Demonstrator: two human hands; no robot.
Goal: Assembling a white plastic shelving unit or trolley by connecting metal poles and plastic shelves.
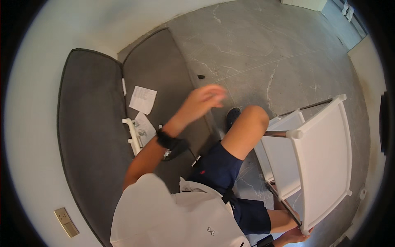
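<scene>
A white tiered shelf rack [325, 160] with metal poles stands tilted on the floor at my right. My right hand [294, 236] grips its near lower corner, by the end of a pole; the shelf edge partly hides the fingers. My left hand [205, 99] is raised in front of the grey sofa seat, slightly blurred, fingers loosely bent and thumb apart. Nothing shows in it. On the seat behind my left forearm lie a white plastic frame piece [132, 136], a printed sheet [142, 99], and another paper [145, 125] with small metal parts on it.
The grey sofa [92, 136] runs along the wall at left, its seat [158, 61] reaching toward the far wall. Grey tile floor [255, 49] extends beyond my bent knee [255, 117]. A small dark object [200, 76] sits by the seat edge. A wall socket [66, 222] is at lower left.
</scene>
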